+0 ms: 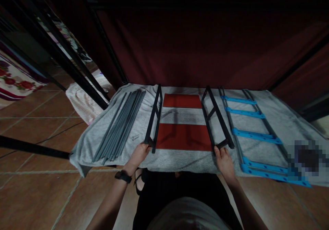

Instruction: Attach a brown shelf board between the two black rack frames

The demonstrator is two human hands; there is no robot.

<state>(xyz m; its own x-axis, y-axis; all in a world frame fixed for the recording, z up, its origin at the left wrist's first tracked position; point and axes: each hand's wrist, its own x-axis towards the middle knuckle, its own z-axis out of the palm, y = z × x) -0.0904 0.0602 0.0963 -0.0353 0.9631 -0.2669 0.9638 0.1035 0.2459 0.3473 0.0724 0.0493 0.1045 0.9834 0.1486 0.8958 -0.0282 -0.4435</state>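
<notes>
My left hand is closed on the near end of a black metal frame, with the fingertips partly hidden behind it. On the other side, my right hand grips the near end of a matching black frame. Both frames stand on edge, each a long shape with a crossbar inside. Between them two flat red boards lie on the grey cloth, the farther one smaller. Two small screws rest left of the left frame.
Grey rods lie bundled at the left of the cloth-covered surface. To the right are blue plastic crosspieces joined to grey rods. A blurred-out patch covers the right corner. Dark red fabric hangs behind; black poles stand left.
</notes>
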